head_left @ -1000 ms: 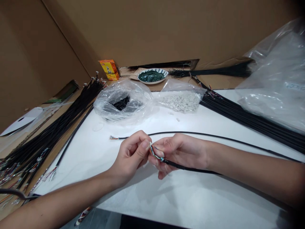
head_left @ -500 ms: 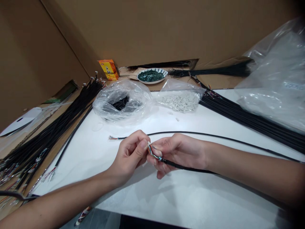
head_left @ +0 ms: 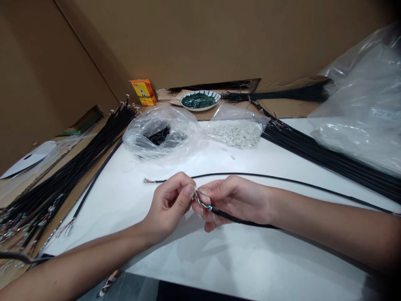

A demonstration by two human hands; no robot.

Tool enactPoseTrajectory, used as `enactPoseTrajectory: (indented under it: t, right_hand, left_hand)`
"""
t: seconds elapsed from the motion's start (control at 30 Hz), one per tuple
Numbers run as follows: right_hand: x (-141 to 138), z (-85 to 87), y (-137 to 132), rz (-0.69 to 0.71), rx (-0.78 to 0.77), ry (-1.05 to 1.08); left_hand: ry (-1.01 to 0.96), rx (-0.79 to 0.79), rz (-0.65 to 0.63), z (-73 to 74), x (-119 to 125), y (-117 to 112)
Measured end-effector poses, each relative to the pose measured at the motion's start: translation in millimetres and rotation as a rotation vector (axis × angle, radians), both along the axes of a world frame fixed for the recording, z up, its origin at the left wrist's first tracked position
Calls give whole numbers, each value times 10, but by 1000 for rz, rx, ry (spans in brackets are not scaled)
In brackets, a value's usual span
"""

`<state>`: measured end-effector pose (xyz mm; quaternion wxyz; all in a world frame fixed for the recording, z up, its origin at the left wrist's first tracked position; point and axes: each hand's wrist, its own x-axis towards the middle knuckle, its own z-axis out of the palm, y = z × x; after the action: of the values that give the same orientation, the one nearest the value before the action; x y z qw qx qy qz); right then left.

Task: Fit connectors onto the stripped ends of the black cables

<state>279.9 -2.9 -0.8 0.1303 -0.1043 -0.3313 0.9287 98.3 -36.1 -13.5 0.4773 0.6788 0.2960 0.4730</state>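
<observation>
Left hand: the left hand (head_left: 167, 207) is seen curled over the white table (head_left: 250, 259), its thumb pressed in right beside the wire ends; whether they are pinched cannot be told.

Right hand: the right hand (head_left: 233, 200) is pressed together, with the cable pinched between thumb and fingers.

Cable: the black cable (head_left: 244, 221) is held just above the table, its long axis running almost level, lower right to upper left, with the stripped end aimed at the left hand.

Wires: coloured wires (head_left: 202, 200) are splayed from the sheath, and their tips are brought up to the left thumb.

Behind the hands: a black lead (head_left: 250, 176) is laid across the table in a long arc, its frayed tip pointing left; whether it is the same cable cannot be told.

Far edge of table: a bag of black cables (head_left: 161, 133) and a bag of white pieces (head_left: 236, 133) are set side by side.

Left of table: a black bundle (head_left: 72, 179) is laid along the edge.

Right of table: another black bundle (head_left: 326, 159) lies partly on the surface, under a plastic sheet (head_left: 357, 113).

Beyond table: a plate of green bits (head_left: 198, 100) and an orange box (head_left: 143, 92) are seen.
</observation>
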Motion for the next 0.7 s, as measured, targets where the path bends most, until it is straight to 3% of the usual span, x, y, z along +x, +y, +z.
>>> enactPoseTrajectory:
  t: [0.17, 0.4, 0.7]
  right_hand:
    - [6, 42, -25, -50, -21, -56]
    - [-7, 82, -36, -105, 3, -103]
    - [4, 128, -62, -153, 14, -207]
  left_hand:
    - [60, 83, 59, 10, -10, -11]
    - [81, 38, 55, 1, -8, -12]
    - [194, 105, 100, -27, -59, -18]
